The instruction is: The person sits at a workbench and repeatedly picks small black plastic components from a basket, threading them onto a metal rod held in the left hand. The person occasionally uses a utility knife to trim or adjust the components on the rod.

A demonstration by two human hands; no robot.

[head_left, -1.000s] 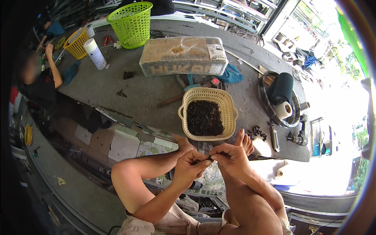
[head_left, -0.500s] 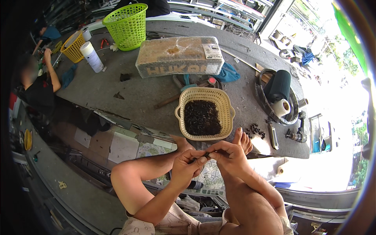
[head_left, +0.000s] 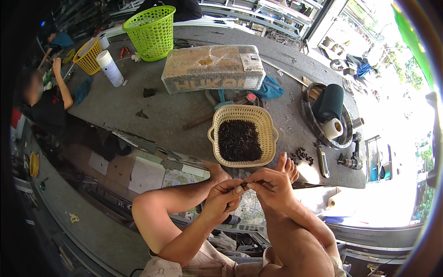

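My left hand [head_left: 223, 197] and my right hand [head_left: 271, 185] meet just in front of a cream plastic basket [head_left: 269, 134], fingertips almost touching. Between them is a small dark piece [head_left: 244, 185], pinched from both sides; it is too small and covered to tell its kind. A heap of small black parts [head_left: 239, 140] lies in the basket on the grey workbench. To the right of the basket, beside my bare foot, several more small black pieces [head_left: 302, 156] are scattered.
Behind the basket lie a hammer [head_left: 203, 121] and a wrapped carton [head_left: 212, 69]. A green basket [head_left: 150, 34], a spray can [head_left: 110, 68] and a yellow basket [head_left: 87, 56] stand at left. Toward the right are a utility knife [head_left: 323, 161], a drill [head_left: 354, 159] and rolls [head_left: 330, 104]. A person [head_left: 46, 104] works at far left.
Both hands stay together, with only slight finger shifts around the small dark piece. The whole view has shifted a little; nothing else visibly moved.
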